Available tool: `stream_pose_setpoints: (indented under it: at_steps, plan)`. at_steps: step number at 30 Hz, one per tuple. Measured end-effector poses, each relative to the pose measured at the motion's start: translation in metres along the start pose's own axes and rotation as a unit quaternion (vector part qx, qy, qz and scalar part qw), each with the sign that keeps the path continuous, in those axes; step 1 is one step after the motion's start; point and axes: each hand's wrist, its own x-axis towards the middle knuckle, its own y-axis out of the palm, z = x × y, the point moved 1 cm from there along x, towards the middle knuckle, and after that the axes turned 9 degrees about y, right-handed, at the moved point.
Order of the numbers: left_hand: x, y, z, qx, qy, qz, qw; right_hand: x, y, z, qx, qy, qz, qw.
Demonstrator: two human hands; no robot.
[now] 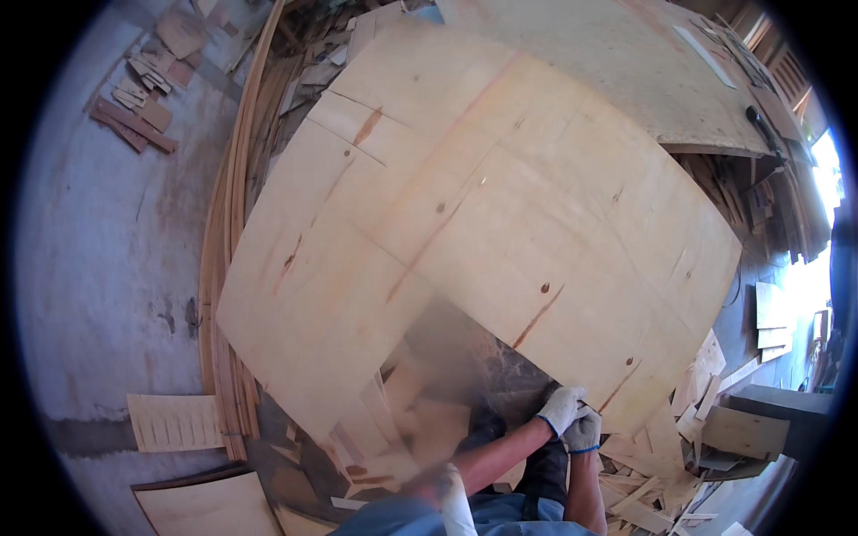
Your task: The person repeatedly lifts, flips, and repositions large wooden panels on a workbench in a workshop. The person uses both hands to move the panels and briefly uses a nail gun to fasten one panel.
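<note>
A large pale plywood sheet (536,223) with knots and brown streaks fills the middle of the head view. A corner is cut out of its near side. At the edge of this notch are my two hands, close together and touching, both in white knit gloves with blue cuffs. My left hand (561,409) reaches across from the left with curled fingers. Just right of it and slightly nearer, my right hand (583,431) is closed too. What they hold is hidden; a small dark shape shows beside the left hand's fingers.
Long wooden strips (231,205) run along the sheet's left side. Another plywood panel (617,71) lies beyond, with a dark-handled tool (760,123) at its right. Offcuts (639,482) litter the floor around my legs. A slotted board (175,422) lies at lower left. A hazy blur covers part of the notch.
</note>
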Motion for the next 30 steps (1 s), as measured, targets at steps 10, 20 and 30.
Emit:
stream_pose_setpoints:
  at_steps: [10, 20, 30]
  plan:
    - [-0.040, -0.065, -0.064, -0.098, -0.084, -0.008, 0.992, -0.022, 0.072, -0.001, 0.069, -0.047, 0.010, 0.996]
    - [-0.398, -0.408, -0.038, 0.569, -0.270, -0.527, 0.571, -0.041, 0.107, 0.037, 0.017, -0.061, 0.002, 0.998]
    - [-0.438, -0.333, 0.014, -0.344, 0.081, -0.608, 0.711, 0.008, 0.094, 0.157, -0.042, -0.124, -0.036, 0.991]
